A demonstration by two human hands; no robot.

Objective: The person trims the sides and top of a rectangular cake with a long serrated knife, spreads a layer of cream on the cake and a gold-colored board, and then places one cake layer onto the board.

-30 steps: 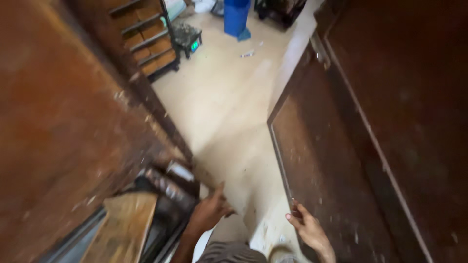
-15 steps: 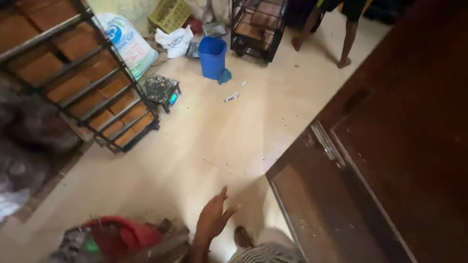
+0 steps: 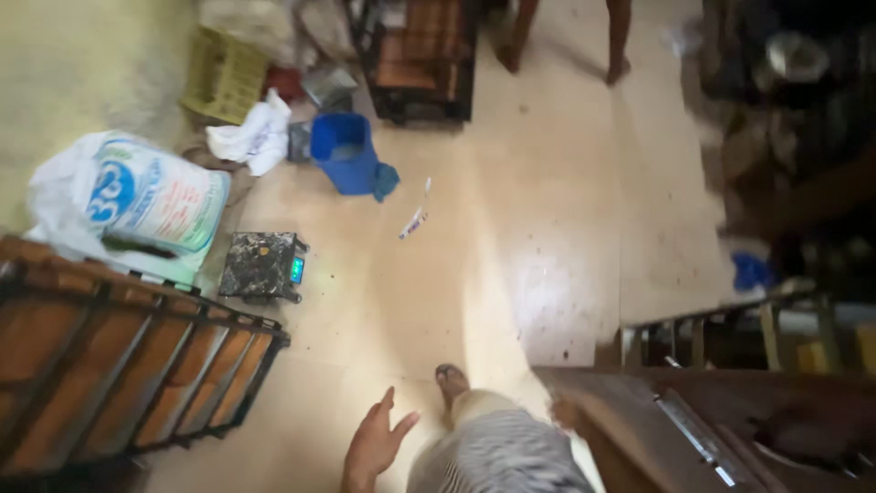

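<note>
My left hand (image 3: 372,445) hangs open at the bottom middle, fingers spread, holding nothing, above the pale tiled floor (image 3: 429,292). Just right of it are my striped trouser leg (image 3: 497,452) and my foot (image 3: 451,382). My right hand is out of view. A dark brown wooden door panel (image 3: 693,429) with a metal strip lies at the bottom right, close to my leg.
A metal rack of wooden trays (image 3: 119,365) stands at the left. Behind it lie a large white sack (image 3: 137,205), a small scale (image 3: 265,265), a blue bucket (image 3: 345,153) and a yellow crate (image 3: 224,78). Another person's bare legs (image 3: 570,36) stand at the top.
The view has swung away from the brown doors out over the open floor. My right hand, earlier on the door's edge, has left the view. My left hand stays open.
</note>
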